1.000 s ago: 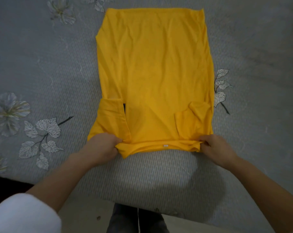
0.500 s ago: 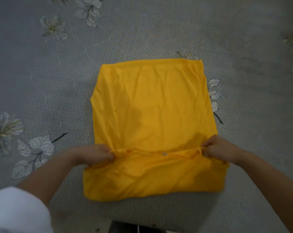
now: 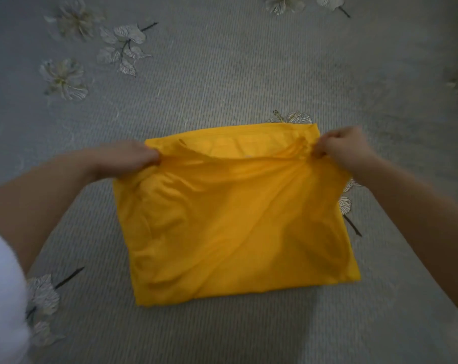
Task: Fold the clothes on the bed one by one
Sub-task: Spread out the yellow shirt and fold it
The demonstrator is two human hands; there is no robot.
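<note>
A yellow shirt lies folded over on itself in the middle of the grey bed. Its upper layer reaches almost to the far edge, where a narrow strip of the lower layer still shows. My left hand pinches the top layer's far left corner. My right hand pinches the far right corner. The edge between my hands hangs slightly slack. The folded crease lies nearest me.
The bedspread is grey with a woven ribbed texture and printed pale flowers and leaves scattered around the shirt. A white sleeve shows at the lower left. No other clothes are in view.
Both hands have carried the shirt's near edge away from me, over the rest of the shirt, to its far edge. The shirt went from laid out long to doubled over.
</note>
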